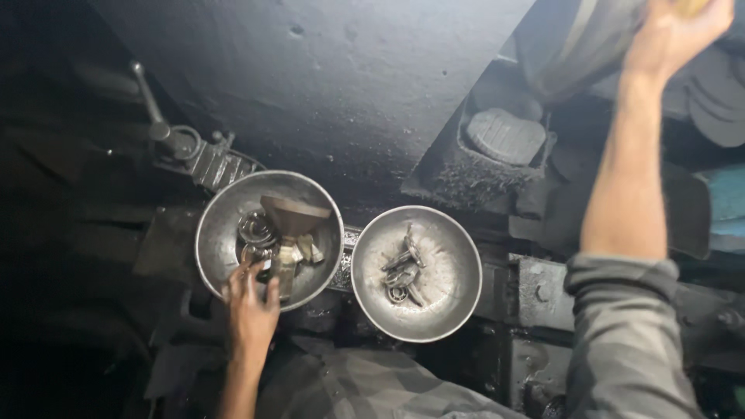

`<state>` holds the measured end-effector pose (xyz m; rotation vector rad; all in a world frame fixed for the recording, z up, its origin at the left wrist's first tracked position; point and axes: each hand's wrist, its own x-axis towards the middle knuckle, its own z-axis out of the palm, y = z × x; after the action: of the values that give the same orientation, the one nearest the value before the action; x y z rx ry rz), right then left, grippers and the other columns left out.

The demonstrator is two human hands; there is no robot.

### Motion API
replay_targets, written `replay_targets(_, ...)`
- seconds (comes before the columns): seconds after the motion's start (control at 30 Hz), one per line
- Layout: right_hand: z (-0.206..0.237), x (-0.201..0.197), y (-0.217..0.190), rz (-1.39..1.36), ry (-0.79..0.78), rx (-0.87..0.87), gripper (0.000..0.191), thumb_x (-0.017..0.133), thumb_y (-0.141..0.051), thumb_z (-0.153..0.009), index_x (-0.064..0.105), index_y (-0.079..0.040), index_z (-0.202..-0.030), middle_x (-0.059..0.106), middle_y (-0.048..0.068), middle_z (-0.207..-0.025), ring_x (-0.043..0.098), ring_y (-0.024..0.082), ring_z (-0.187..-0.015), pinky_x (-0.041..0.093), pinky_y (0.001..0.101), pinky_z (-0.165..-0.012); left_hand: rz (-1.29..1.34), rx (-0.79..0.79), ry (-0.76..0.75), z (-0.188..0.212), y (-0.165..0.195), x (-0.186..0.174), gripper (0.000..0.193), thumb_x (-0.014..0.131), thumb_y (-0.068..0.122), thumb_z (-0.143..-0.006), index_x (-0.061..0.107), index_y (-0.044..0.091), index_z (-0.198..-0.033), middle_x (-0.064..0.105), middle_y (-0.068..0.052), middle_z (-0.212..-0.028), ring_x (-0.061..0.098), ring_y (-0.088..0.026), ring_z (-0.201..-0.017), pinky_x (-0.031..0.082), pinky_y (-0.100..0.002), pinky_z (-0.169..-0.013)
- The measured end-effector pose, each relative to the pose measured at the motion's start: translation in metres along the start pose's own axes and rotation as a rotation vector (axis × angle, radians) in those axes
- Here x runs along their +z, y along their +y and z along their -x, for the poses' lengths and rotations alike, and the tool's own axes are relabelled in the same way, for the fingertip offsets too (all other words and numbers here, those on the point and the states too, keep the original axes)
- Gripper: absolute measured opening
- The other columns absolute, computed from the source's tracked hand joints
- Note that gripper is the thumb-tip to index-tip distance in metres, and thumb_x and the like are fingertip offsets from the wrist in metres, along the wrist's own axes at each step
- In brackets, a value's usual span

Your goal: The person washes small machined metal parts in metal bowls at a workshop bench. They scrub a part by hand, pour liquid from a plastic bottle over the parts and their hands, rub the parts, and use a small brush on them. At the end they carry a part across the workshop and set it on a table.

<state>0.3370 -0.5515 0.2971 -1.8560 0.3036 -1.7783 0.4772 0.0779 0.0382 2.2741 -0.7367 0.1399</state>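
Observation:
My left hand (250, 302) reaches into the left metal bowl (221, 221), fingers spread over small metal parts near its front rim. A funnel (289, 229) and rings lie in that bowl. The right metal bowl (450, 287) holds several small metal pieces (402, 271). My right hand (675, 35) is raised to the top right corner, fingers closed around something yellowish that is mostly cut off by the frame edge.
A large dark greasy slab (326, 85) fills the upper middle. A lever with a knob (151, 105) stands at upper left. A round grey disc (504, 136) sits in a dirty tray at right, with dark machine blocks below it.

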Motion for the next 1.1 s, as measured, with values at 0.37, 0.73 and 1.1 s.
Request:
replay_targets(0.37, 0.22, -0.113, -0.084, 0.291, 0.073, -0.027, 0.048, 0.072, 0.009, -0.09, 0.044, 0.01, -0.129, 0.052, 0.017, -0.113, 0.058, 0.025, -0.091, 0.05, 0.0301, -0.073, 0.265, 0.419, -0.07, -0.038, 0.043, -0.122, 0.024, 0.074, 0.011, -0.089, 0.069, 0.011, -0.113, 0.072, -0.005, -0.113, 0.069, -0.025, -0.11, 0.055, -0.04, -0.097)
replay_targets(0.73, 0.293, -0.141, -0.184, 0.506, -0.417, -0.129, 0.025, 0.093, -0.002, -0.08, 0.071, 0.003, -0.09, 0.061, 0.021, -0.107, 0.07, 0.03, -0.092, 0.054, 0.0309, -0.076, 0.249, 1.538, -0.09, -0.171, 0.21, -0.106, 0.053, 0.048, 0.057, -0.098, 0.042, 0.036, -0.147, 0.051, -0.011, -0.153, 0.052, -0.034, -0.144, 0.05, -0.047, -0.122)
replay_targets(1.1, 0.237, -0.059, -0.28, 0.213, -0.609, -0.036, 0.062, 0.096, -0.023, -0.074, 0.063, 0.013, -0.113, 0.07, 0.017, -0.104, 0.073, 0.02, -0.091, 0.06, 0.0267, -0.083, -0.114, 1.587, -0.501, -0.201, 0.196, -0.13, 0.04, 0.05, 0.044, -0.109, 0.058, 0.014, -0.135, 0.07, -0.019, -0.11, 0.074, -0.03, -0.087, 0.062, -0.045, -0.066)
